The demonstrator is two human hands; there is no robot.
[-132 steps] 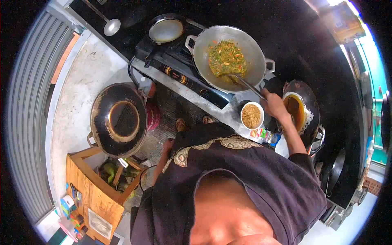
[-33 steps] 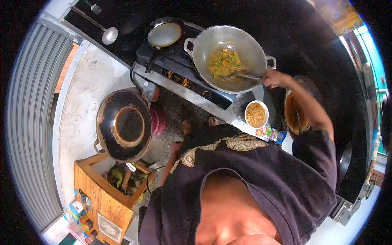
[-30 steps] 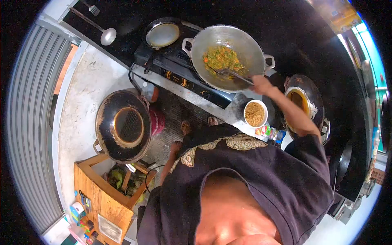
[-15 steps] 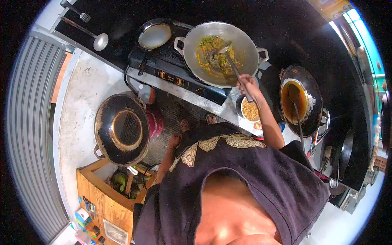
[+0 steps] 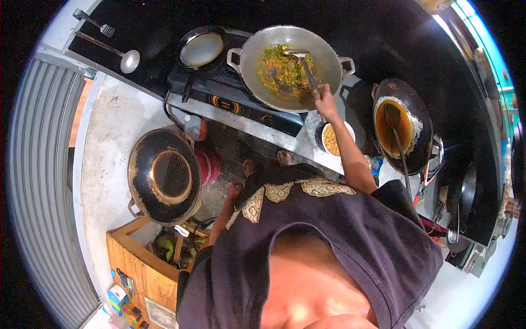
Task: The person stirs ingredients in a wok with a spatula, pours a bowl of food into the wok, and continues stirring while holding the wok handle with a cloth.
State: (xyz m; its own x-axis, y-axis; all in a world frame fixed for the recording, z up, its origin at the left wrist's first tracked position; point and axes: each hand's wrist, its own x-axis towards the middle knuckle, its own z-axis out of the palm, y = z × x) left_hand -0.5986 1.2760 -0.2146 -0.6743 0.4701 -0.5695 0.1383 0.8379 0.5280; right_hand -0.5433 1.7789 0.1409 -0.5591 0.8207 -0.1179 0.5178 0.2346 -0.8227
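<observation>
My right hand (image 5: 325,103) is closed round the dark handle of a metal spatula (image 5: 308,70). The spatula's head rests among chopped green and orange food (image 5: 279,71) in a large silver wok (image 5: 255,49) on the black gas stove (image 5: 241,112). Below my right forearm, partly covered by it, is a white bowl of light brown crumbly food (image 5: 331,140). My left hand (image 5: 234,190) hangs low beside my body, away from the stove; its fingers are too small and dark to read.
A small pan (image 5: 201,50) sits left of the wok. On the right, a dark wok (image 5: 402,88) holds brown oil and a long-handled turner (image 5: 398,137). Another blackened wok (image 5: 192,203) stands left, above an open wooden cabinet (image 5: 142,257). A ladle (image 5: 130,61) lies upper left.
My right hand has moved slightly up and left with the spatula, whose head now lies higher in the wok and turned flatter. The whole view has shifted a little.
</observation>
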